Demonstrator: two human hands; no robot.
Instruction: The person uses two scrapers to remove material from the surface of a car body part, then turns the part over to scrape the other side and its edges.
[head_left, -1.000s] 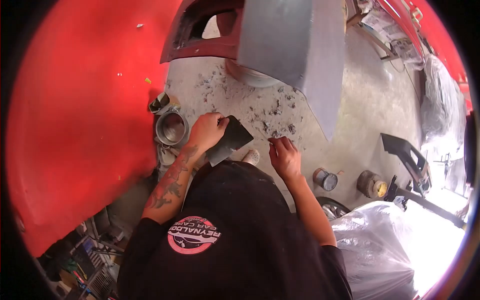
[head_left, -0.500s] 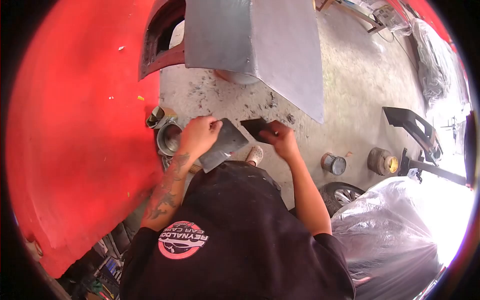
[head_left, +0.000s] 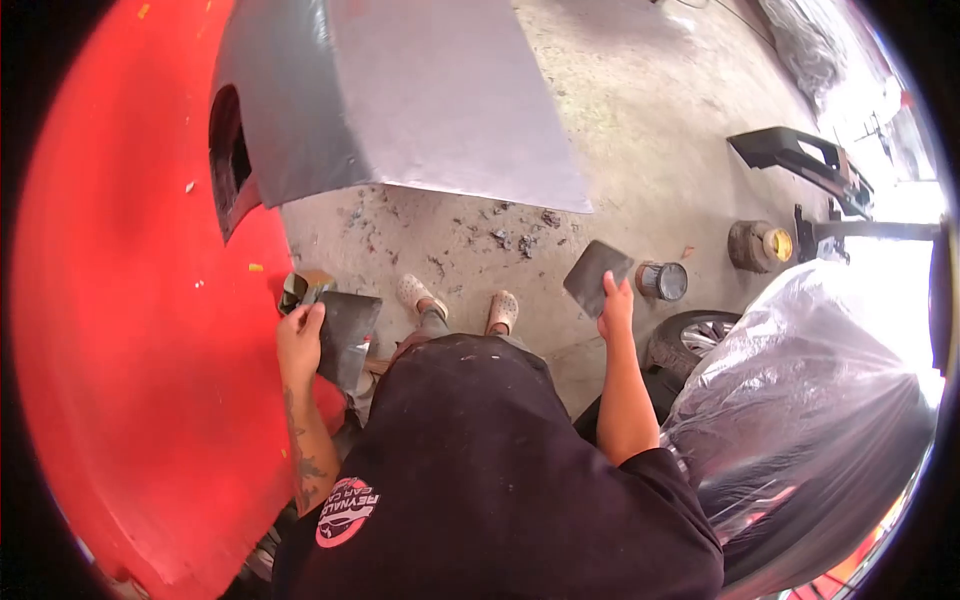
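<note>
My left hand (head_left: 300,345) is closed on the edge of a dark, flat rectangular sheet (head_left: 350,330), low beside the red surface (head_left: 140,300). Off to the right, my right hand (head_left: 617,303) pinches a second piece, a dark, flat square sheet (head_left: 595,275), with the thumb lying on top. The exact kind of either sheet cannot be made out. Ahead of both hands stands a large grey body panel (head_left: 450,110) with a dark opening at its left side. Neither hand touches the panel.
Dark scraps (head_left: 515,240) litter the concrete floor below the panel. A small can (head_left: 662,281), a rusty round container (head_left: 760,246), a wheel (head_left: 695,338) and a black car part (head_left: 800,160) are on the right. Plastic sheeting (head_left: 800,390) drapes something at lower right.
My hands have moved apart, left hand to the left and lower, right hand to the right, each keeping its sheet. The view has shifted, with the panel now farther up and left.
</note>
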